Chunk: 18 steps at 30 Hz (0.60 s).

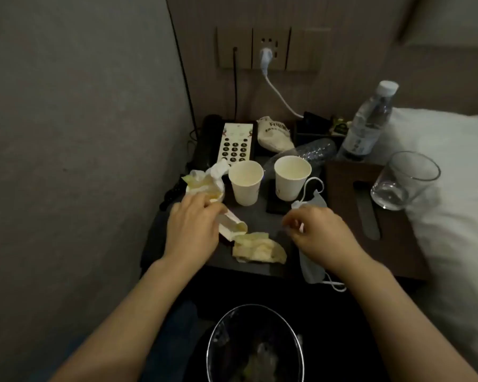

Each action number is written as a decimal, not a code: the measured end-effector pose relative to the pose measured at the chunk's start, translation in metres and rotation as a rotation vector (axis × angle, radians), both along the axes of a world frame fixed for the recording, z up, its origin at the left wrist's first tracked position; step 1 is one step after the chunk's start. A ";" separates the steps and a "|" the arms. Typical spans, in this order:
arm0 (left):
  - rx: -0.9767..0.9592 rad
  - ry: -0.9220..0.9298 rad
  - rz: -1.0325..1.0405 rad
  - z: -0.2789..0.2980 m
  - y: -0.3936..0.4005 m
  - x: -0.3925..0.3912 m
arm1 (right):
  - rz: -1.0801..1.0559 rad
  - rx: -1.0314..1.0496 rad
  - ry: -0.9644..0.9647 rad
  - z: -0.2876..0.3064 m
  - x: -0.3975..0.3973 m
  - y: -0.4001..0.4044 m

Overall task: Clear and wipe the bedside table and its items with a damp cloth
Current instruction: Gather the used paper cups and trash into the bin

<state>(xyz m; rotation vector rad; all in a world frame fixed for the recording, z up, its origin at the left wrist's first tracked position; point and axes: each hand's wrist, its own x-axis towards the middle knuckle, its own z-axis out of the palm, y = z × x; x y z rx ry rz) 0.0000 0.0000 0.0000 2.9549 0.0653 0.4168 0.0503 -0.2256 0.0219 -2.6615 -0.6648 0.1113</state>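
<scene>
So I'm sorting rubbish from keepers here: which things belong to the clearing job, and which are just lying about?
Part of the job:
- crumpled wrappers, under the left hand
- tissue wad
- two paper cups
- face mask, by the right hand
- bin

Just lying about:
- phone
- water bottle
- glass
- plugged charger

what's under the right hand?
A grey face mask lies under the right hand on the bedside table, ear loops showing at both ends. Its middle is covered, so whether the fingers grip it is unclear.
</scene>
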 end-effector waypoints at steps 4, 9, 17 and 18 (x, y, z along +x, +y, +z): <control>0.041 0.003 0.034 -0.003 0.002 0.004 | 0.022 -0.146 -0.012 -0.007 0.003 0.003; 0.034 -0.036 -0.013 -0.004 -0.005 0.006 | 0.038 -0.163 -0.060 -0.018 0.000 0.020; -0.007 -0.111 -0.017 -0.002 -0.008 0.010 | -0.013 -0.177 -0.102 -0.018 -0.002 0.028; -0.008 -0.107 -0.009 -0.001 -0.008 0.010 | -0.019 -0.174 -0.099 -0.016 -0.002 0.027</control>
